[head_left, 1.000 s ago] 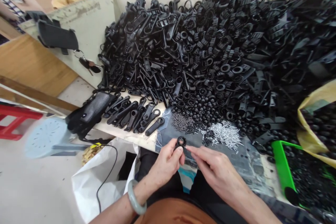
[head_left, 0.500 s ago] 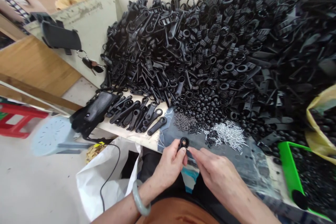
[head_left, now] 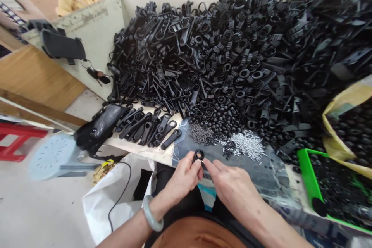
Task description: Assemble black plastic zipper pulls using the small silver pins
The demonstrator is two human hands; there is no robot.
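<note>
My left hand [head_left: 183, 180] pinches a small black plastic ring part [head_left: 198, 155] between thumb and fingers, just above the table's front edge. My right hand [head_left: 229, 186] is closed in a pinch right beside it, fingertips touching the same part; whether they hold something small is hidden. Just beyond the hands lie a patch of small dark screws [head_left: 202, 133] and a heap of silver pins [head_left: 247, 144]. To the left, a row of black lever-shaped pieces [head_left: 151, 128] lies side by side on the table.
A huge pile of black plastic parts [head_left: 232, 54] fills the table to its back wall. A green tray [head_left: 305, 170] and a yellow bag [head_left: 345, 104] of black pieces stand at right. A white sack [head_left: 99, 205], a cable and a black mesh pouch [head_left: 99, 128] sit at left.
Both hands stay pinched together on the black ring part at the table's front edge, with only small finger shifts. The camera view has swayed slightly.
</note>
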